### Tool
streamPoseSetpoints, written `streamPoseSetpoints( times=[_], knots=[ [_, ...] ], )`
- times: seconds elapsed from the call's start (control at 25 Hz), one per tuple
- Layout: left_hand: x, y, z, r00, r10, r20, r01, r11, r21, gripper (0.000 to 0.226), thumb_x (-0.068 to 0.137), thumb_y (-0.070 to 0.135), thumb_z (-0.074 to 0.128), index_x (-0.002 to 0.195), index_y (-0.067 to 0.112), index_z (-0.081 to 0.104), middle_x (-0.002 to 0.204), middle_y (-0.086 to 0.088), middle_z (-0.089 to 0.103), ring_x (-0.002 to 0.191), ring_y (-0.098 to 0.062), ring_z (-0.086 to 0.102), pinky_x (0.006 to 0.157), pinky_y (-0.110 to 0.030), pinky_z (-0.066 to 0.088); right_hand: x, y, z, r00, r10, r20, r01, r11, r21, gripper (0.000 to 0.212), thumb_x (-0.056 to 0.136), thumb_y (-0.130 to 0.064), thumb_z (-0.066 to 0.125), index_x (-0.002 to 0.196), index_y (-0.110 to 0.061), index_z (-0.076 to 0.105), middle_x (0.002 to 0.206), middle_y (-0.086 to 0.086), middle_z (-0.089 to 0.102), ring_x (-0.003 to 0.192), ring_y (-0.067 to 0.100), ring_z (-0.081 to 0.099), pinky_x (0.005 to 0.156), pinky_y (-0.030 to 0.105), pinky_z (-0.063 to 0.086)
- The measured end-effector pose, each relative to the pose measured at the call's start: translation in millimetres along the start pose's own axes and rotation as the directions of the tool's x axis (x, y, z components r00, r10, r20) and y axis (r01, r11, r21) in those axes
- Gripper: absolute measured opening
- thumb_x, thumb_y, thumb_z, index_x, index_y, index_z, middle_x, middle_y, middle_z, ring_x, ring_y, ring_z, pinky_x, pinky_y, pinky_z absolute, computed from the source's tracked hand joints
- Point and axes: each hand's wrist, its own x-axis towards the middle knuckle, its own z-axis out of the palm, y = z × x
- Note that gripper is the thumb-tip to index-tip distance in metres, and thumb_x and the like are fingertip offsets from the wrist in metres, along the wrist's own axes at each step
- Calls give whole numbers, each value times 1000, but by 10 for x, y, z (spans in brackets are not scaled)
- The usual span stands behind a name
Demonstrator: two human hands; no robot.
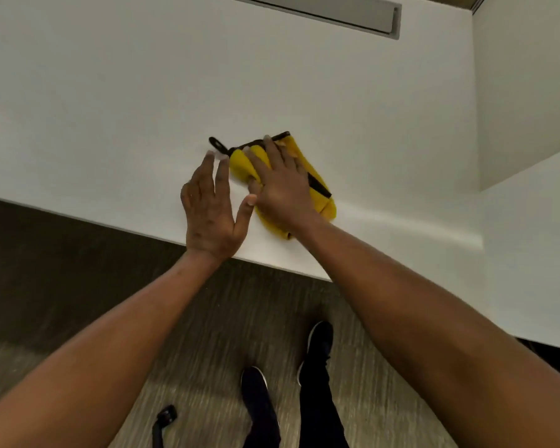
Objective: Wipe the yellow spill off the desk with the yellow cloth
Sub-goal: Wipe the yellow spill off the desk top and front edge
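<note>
A yellow cloth (pixel 322 202) with black trim and a black hanging loop lies bunched on the white desk (pixel 110 108) near its front edge. My right hand (pixel 282 185) lies flat on top of the cloth, fingers spread and pressing it down. My left hand (pixel 209 205) rests flat on the bare desk just left of the cloth, fingers apart, its thumb close to my right thumb. No yellow spill shows on the desk; anything under the cloth is hidden.
The desk's front edge runs diagonally below my hands. A white partition (pixel 524 92) rises at the right, and a grey cable slot (pixel 353 14) sits at the back. Below are carpet, my dark shoes (pixel 317 344) and a black object (pixel 165 418) on the floor.
</note>
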Motion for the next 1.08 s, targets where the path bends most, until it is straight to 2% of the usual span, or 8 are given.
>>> streamPoseSetpoints(
  times=[0.12,0.2,0.44,0.64,0.72,0.92,1.0,1.08],
  knots=[
    [14,3,-29,999,8,46,-7,1000,-2,79,96,62,28,154,8,34,161,-17,31,146,-35,32,114,-52,26,-646,67,41,973,-218,69,218,976,10,55,98,-48,39,153,-39,36,167,0,22,154,25,19,124,45,16],
    [8,22,-29,994,50,98,-55,998,44,80,96,63,28,151,6,38,156,-18,38,142,-35,37,113,-53,28,-809,466,-66,966,-252,62,253,967,-7,57,96,-43,48,152,-37,39,166,0,26,152,24,25,124,41,17],
    [25,-60,117,992,64,110,-80,986,143,77,97,68,26,143,9,45,147,-15,46,137,-32,42,109,-50,30,139,1860,-516,993,68,-96,-75,995,-64,56,99,-35,53,152,-20,43,163,11,32,150,31,30,122,45,23],
    [49,-71,154,992,72,101,-87,984,155,70,98,65,29,141,12,48,146,-12,47,137,-30,43,107,-49,33,884,1711,-520,930,342,-135,-345,938,-5,58,100,-43,40,156,-29,32,167,11,19,151,38,21,122,52,16],
    [60,-62,139,991,66,113,-83,985,153,70,98,64,28,140,13,49,146,-12,47,136,-30,43,106,-50,34,737,1384,-445,946,295,-131,-298,955,-3,59,100,-43,40,157,-30,30,167,11,18,151,37,20,122,51,16],
    [76,-42,61,989,47,139,-67,988,140,66,98,61,30,137,12,52,144,-13,50,133,-33,46,103,-49,36,-619,471,-29,998,-65,7,65,995,72,61,94,-46,44,154,-38,33,168,2,18,154,30,15,124,49,13],
    [73,-5,46,989,51,141,-70,988,137,65,97,59,31,137,11,52,144,-14,50,133,-34,45,103,-50,35,-1145,631,-26,983,-175,63,170,983,73,61,95,-47,41,154,-43,29,169,-3,17,155,25,13,125,45,10],
    [74,-13,38,987,55,151,-80,984,162,66,97,58,32,138,11,50,144,-15,48,134,-35,44,103,-51,35,-1193,1220,-218,988,-152,6,152,988,34,59,97,-46,43,155,-43,30,168,-3,18,155,24,15,126,42,12]
  ],
)
